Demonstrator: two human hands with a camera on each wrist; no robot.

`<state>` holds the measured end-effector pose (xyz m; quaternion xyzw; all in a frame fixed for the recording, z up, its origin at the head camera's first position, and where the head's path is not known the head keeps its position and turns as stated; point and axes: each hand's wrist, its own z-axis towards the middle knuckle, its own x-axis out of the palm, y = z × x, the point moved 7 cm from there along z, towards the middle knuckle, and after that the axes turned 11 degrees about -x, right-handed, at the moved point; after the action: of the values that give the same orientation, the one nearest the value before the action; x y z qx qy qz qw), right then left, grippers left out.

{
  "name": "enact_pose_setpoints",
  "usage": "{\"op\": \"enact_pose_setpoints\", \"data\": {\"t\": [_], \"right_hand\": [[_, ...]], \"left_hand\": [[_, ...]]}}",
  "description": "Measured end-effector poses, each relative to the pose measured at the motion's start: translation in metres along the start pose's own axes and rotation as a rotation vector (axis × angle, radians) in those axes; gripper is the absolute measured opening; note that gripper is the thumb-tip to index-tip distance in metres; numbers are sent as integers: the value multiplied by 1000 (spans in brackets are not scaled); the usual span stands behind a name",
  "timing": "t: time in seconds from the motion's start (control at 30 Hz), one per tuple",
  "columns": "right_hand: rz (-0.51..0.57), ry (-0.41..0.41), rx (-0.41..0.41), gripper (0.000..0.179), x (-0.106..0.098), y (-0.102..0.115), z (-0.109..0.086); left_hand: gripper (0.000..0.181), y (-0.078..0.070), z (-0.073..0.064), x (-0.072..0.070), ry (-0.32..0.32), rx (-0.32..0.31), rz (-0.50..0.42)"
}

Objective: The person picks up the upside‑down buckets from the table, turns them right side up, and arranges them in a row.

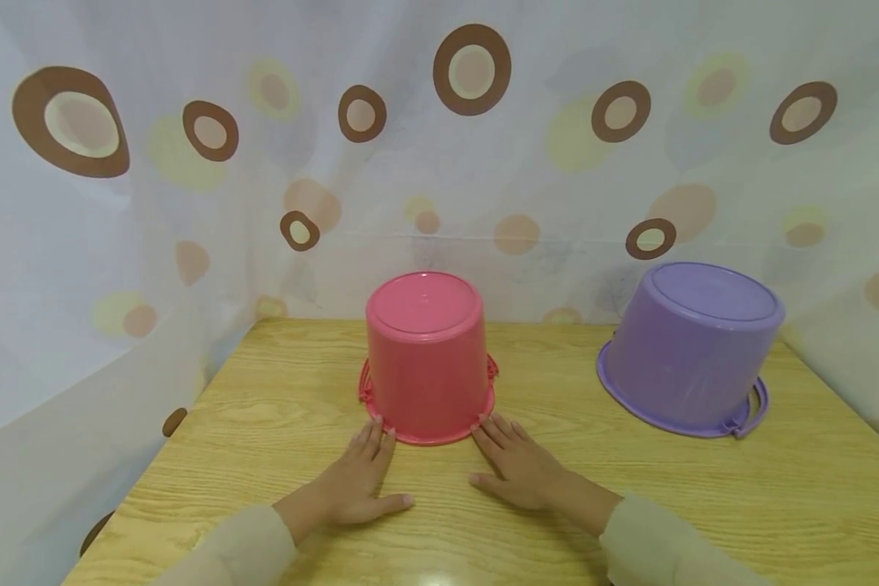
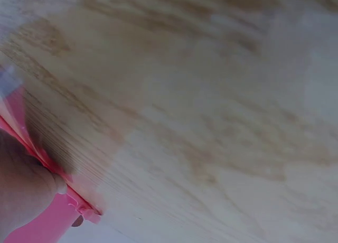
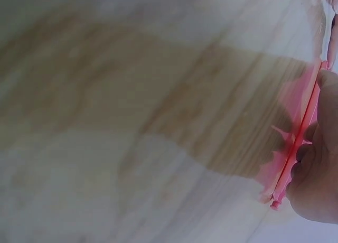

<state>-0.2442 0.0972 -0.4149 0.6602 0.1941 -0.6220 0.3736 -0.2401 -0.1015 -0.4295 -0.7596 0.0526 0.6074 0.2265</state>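
Note:
A pink bucket stands upside down on the wooden table, its base facing up and its handle lying around the rim. My left hand lies at the bucket's near left side, fingers stretched out and fingertips at the rim, thumb spread to the right. On the near right side, my right hand reaches forward in the same way, its fingertips at the rim and its thumb pointing left. In the left wrist view the pink rim runs beside the hand; the right wrist view shows fingers along the rim.
To the right, a purple bucket also sits upside down, with its handle sticking out at the near right. The wooden table ends at the back against a white curtain with brown and yellow circles, which also hangs along both sides.

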Motion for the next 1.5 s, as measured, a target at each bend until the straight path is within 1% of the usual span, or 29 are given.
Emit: {"op": "enact_pose_setpoints", "data": {"t": [0.17, 0.33, 0.6, 0.8, 1.23, 1.5], "right_hand": [[1, -12, 4, 69, -3, 1, -4], [9, -18, 7, 70, -4, 3, -8], [17, -1, 22, 69, -1, 1, -12], [16, -8, 27, 70, -2, 0, -16], [43, -16, 36, 71, 0, 0, -21], [21, -40, 21, 70, -2, 0, -24]], "left_hand": [[94, -4, 1, 0, 8, 2, -16], [95, -7, 2, 0, 24, -9, -36], [96, -11, 3, 2, 38, -4, -56], [96, -15, 4, 4, 25, 8, -46], [96, -18, 3, 5, 58, 4, -40], [96, -22, 2, 2, 62, 14, -40]]}}
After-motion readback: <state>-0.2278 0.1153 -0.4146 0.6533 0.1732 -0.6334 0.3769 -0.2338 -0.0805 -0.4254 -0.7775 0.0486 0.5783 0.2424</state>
